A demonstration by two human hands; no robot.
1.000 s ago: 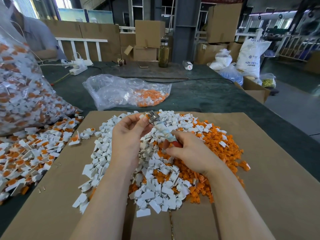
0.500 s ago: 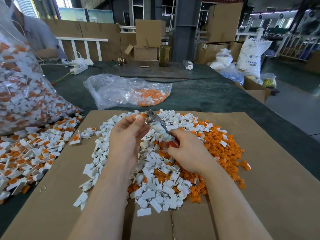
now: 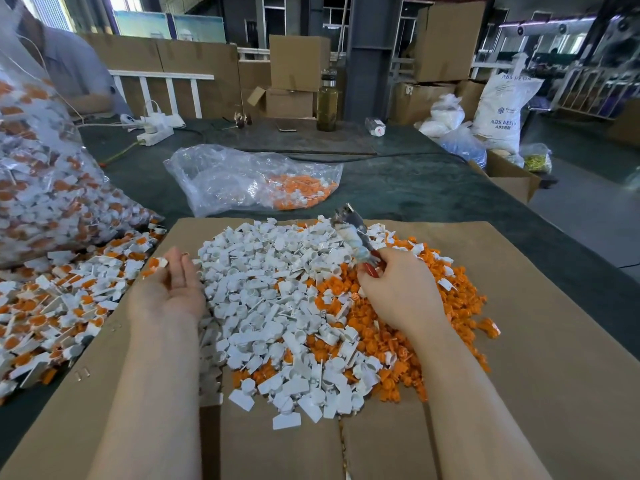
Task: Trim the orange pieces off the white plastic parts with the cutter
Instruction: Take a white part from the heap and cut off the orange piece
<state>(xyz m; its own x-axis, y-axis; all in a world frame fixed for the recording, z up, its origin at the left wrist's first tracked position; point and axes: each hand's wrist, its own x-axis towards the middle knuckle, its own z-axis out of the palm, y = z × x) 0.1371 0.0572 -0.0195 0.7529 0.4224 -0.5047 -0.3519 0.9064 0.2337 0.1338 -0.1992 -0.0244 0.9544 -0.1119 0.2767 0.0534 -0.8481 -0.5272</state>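
Warehouse clutter of cardboard boxes and sacks fills the top of the frame, and below it a dark green bench (image 3: 415, 195) carries a flat cardboard sheet (image 3: 554, 358) across the lower half. At the centre of the sheet lies the white pile (image 3: 270, 289) of trimmed parts, with the orange offcuts (image 3: 460, 296) heaped along its right side. Untrimmed parts (image 3: 52, 306), white with orange still attached, spread out at lower left, spilling from a big clear bag (image 3: 38, 188) at the left edge. A second bag (image 3: 249, 181) holding orange bits lies above the centre.

The left hand (image 3: 169, 289) is palm up at the left edge of the pile, fingers relaxed and apart, with one orange-and-white piece (image 3: 157, 264) at its fingertips; whether it is pinched or only touched I cannot tell. The right hand (image 3: 398, 292) is curled round the red handles of the cutter (image 3: 356, 233), whose blades point to upper centre, clear of any part.

This looks like the fetching step between cuts. Next, the fresh piece must be gripped firmly, brought to the blades and turned so the orange tab sits between them.
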